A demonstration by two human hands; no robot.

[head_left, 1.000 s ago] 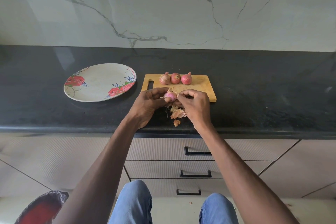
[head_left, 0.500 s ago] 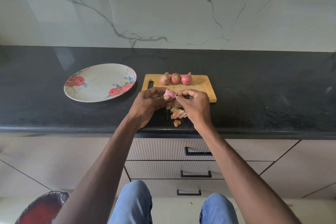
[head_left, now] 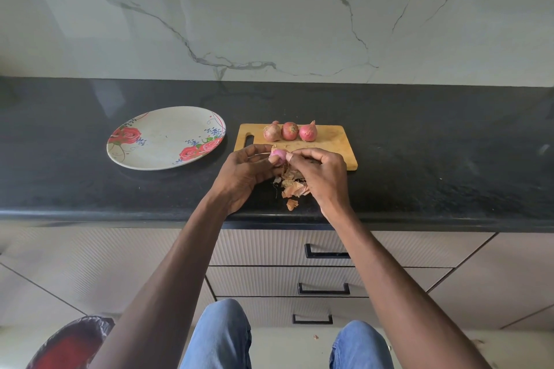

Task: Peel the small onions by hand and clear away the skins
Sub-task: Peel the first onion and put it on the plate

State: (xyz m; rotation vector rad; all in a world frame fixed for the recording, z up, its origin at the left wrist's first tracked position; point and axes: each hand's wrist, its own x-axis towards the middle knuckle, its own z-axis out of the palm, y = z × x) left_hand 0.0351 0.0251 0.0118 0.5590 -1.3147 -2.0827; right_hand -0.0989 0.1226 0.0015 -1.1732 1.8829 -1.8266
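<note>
no readable text, no labels

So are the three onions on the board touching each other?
Cannot tell. In the head view the onions sit in a tight row on the board; no gaps show, but contact isn't plain.

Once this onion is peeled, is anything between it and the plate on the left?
Nothing visible. The onion is held in the left hand, and only bare counter lies between it and the plate. The board and skins lie off that path.
</note>
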